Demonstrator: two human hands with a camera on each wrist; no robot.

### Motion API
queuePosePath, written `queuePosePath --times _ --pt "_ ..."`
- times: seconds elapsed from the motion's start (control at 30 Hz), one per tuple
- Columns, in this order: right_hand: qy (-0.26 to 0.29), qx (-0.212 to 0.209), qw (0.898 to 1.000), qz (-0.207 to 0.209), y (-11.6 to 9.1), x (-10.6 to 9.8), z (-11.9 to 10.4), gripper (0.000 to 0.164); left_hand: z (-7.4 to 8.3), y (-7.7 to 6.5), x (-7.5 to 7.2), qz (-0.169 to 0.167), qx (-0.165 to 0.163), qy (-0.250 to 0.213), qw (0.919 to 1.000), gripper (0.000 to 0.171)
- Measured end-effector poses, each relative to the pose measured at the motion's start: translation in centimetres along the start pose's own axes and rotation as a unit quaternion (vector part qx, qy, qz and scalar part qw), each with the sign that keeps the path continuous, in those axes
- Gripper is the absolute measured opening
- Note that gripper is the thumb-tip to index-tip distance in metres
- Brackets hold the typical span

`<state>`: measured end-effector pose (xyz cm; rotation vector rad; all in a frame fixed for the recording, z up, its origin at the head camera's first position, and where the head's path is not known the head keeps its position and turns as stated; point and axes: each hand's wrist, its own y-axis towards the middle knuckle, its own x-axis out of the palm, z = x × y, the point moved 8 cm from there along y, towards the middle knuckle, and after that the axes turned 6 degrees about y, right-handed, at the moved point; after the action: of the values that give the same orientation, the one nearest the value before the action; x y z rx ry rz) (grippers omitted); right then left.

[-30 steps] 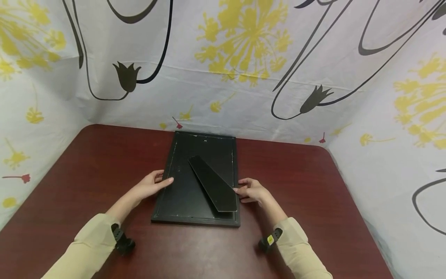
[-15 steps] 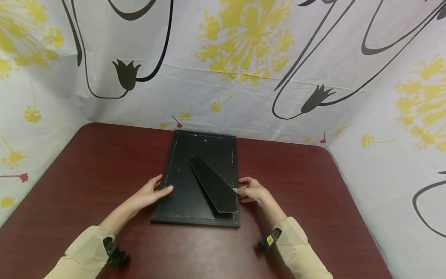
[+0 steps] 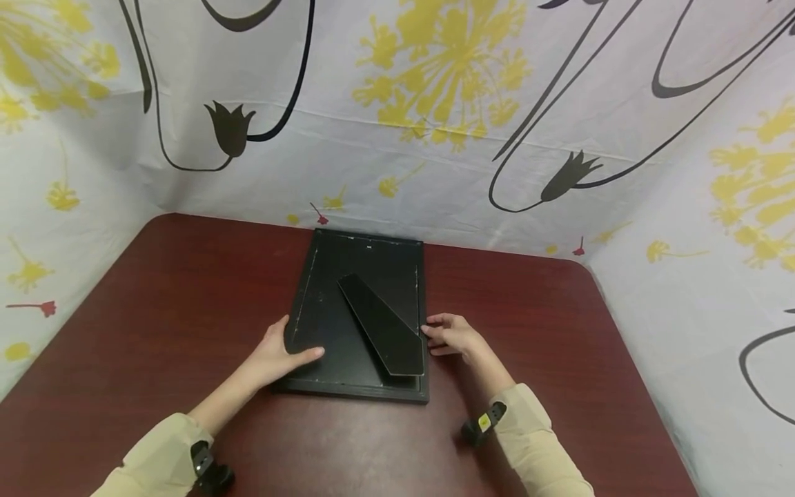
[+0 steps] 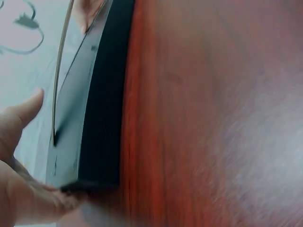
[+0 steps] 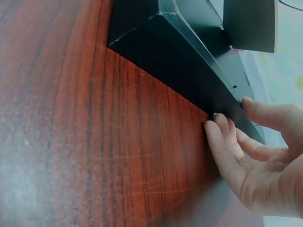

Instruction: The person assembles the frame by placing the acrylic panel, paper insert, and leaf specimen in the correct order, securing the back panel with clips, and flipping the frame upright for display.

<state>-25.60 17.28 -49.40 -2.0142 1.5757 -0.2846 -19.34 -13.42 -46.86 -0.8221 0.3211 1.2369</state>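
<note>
A black picture frame (image 3: pixel 323 304) lies face down on the table, its back upward. Its easel leg (image 3: pixel 385 331) slants across the back, wide end raised a little off the board. My left hand (image 3: pixel 276 355) is at the frame's left edge. Its fingers lie along the side, while the thumb stretches out over the back, lifted off it in the left wrist view. On the opposite side, my right hand (image 3: pixel 456 337) holds the right edge. The right wrist view has the thumb at the top rim of the frame (image 5: pixel 180 61) and bent fingers against the lower side.
The dark red wooden table (image 3: pixel 528 324) reaches to a white patterned sheet (image 3: pixel 348 166) hanging behind and at both sides. A black wrist camera (image 3: pixel 214 473) sits on the left sleeve, another wrist camera (image 3: pixel 478 428) on the right sleeve.
My left hand has slid down the frame's left edge toward the near corner, its thumb spreading wider. The right hand stays at the right edge, its thumb shifting slightly. The frame keeps its place.
</note>
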Motion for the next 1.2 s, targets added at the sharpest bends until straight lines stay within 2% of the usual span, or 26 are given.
queuePosePath --times 0.17,0.3,0.6,0.9,1.07,1.2 --pt "0.020 0.000 1.000 0.018 0.8 -0.8 -0.1 0.038 1.3 -1.0 0.6 0.053 0.017 0.032 0.9980 0.118" --pt "0.038 -0.001 0.999 0.036 1.3 -1.2 -0.2 0.038 2.1 -1.5 1.4 0.081 0.019 0.066 0.9943 0.125" --pt "0.048 -0.001 0.998 0.050 1.5 -0.9 -0.8 0.035 2.4 -1.8 2.8 0.104 0.006 0.086 0.9908 0.131" --pt "0.061 -0.001 0.997 0.045 1.5 -0.7 -0.6 0.037 2.5 -2.1 2.8 0.123 0.011 0.115 0.9857 0.130" --pt "0.038 -0.001 0.999 0.036 1.5 -0.4 -0.9 0.035 2.6 -2.2 2.5 0.143 0.016 0.126 0.9816 0.127" --pt "0.022 -0.008 0.999 0.026 1.5 -0.3 -1.3 0.031 2.8 -2.3 2.6 0.147 0.013 0.125 0.9812 0.125"
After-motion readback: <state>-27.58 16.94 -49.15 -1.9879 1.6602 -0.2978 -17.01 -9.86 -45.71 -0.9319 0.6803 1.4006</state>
